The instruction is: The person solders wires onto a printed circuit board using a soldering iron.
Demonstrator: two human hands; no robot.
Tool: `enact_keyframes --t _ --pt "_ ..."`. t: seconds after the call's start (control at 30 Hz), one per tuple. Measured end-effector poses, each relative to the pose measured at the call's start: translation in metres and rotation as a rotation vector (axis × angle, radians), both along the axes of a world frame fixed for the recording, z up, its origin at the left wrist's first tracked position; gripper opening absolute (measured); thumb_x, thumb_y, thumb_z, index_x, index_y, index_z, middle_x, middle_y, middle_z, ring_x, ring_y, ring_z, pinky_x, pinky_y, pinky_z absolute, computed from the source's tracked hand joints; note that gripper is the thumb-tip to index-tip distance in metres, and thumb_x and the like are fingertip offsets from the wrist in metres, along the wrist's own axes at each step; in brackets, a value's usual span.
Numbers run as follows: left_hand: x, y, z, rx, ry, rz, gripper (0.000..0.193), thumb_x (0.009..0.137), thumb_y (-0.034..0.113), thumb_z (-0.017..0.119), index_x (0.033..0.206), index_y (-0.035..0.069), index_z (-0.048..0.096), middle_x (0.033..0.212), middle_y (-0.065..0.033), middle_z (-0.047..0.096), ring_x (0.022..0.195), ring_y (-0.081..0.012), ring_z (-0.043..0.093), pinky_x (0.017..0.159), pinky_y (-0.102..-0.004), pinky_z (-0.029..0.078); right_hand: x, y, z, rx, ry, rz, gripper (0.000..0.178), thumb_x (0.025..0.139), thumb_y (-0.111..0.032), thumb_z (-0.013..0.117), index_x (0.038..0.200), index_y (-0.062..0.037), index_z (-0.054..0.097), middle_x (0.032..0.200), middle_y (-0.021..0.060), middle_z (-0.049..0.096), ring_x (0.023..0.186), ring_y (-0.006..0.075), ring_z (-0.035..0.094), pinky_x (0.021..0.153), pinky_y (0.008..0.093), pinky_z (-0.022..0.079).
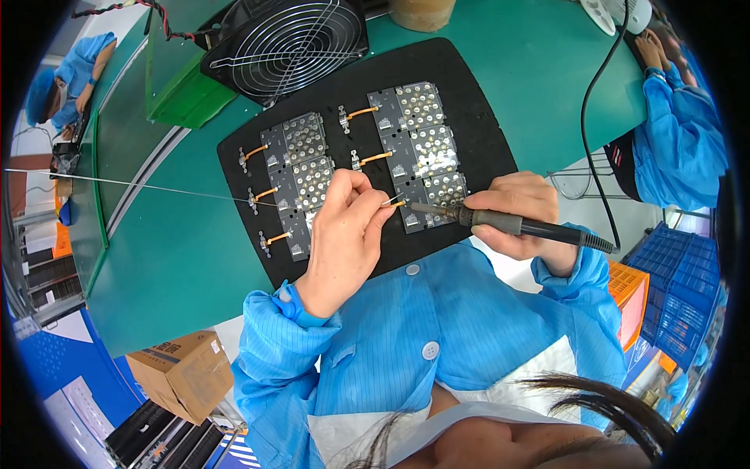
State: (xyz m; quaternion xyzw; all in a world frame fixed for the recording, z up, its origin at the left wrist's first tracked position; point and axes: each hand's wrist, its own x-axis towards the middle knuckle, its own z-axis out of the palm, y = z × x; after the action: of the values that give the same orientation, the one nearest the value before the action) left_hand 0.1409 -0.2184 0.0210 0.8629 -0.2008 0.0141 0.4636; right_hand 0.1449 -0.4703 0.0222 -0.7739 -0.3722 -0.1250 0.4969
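My right hand [522, 213] grips a black soldering iron [500, 223], its tip pointing left at the lower corner of a dark circuit board [430, 191] with rows of round metal pads. My left hand [344, 234] pinches an orange lead with a metal end [394, 202] right at the iron's tip. A thin solder wire [141, 185] stretches from the far left toward that hand. Two groups of such boards [301, 168] lie on a black mat [461, 94], each with short orange wires at its left side.
A black fan with a wire grille [293, 39] stands behind the mat on the green table [172, 258]. The iron's cable [590, 117] runs up to the right. People in blue coats sit at the far right [680, 133] and far left [74, 74]. A cardboard box [183, 371] and blue crates [680, 297] stand below.
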Motion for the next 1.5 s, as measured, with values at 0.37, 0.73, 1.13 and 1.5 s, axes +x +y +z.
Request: enact_keyframes --t 0.37,0.73,1.13,1.5 --pt "0.001 -0.001 -0.001 -0.014 -0.002 0.001 0.010 0.079 -0.007 0.066 0.087 -0.004 0.061 0.092 -0.0123 0.047 0.068 -0.0243 0.057 0.058 -0.0343 0.046 0.001 -0.008 0.008 -0.042 0.011 -0.002 0.024 0.073 -0.013 0.074 0.089 0.0041 0.068 0.058 0.0092 0.059 0.045 0.0195 0.054 0.041 0.0299 0.037" --pt "0.000 0.006 0.001 -0.077 0.024 0.018 0.015 0.078 -0.009 0.064 0.091 -0.001 0.064 0.094 -0.0102 0.048 0.070 -0.0183 0.054 0.058 -0.0282 0.043 0.002 -0.016 0.017 -0.038 0.000 -0.096 0.028 0.072 -0.016 0.071 0.088 0.0061 0.067 0.060 0.0100 0.059 0.047 0.0186 0.052 0.044 0.0287 0.036" --pt "-0.009 0.023 0.004 -0.152 -0.143 0.061 0.016 0.067 -0.015 0.051 0.076 -0.003 0.057 0.089 -0.0101 0.046 0.060 -0.0136 0.048 0.053 -0.0258 0.038 0.008 -0.036 0.008 0.234 0.112 -0.332 0.032 0.086 -0.018 0.067 0.104 0.0076 0.066 0.084 0.0133 0.066 0.065 0.0149 0.065 0.060 0.0216 0.051" --pt "-0.028 0.071 0.013 -0.060 -0.199 0.248 0.012 0.070 -0.012 0.051 0.076 -0.003 0.057 0.092 -0.0103 0.045 0.056 -0.0094 0.041 0.050 -0.0249 0.034 0.059 -0.023 0.027 0.254 0.097 -0.405 0.035 0.093 -0.012 0.062 0.123 0.0043 0.058 0.086 0.0138 0.069 0.068 0.0138 0.063 0.060 0.0234 0.049"
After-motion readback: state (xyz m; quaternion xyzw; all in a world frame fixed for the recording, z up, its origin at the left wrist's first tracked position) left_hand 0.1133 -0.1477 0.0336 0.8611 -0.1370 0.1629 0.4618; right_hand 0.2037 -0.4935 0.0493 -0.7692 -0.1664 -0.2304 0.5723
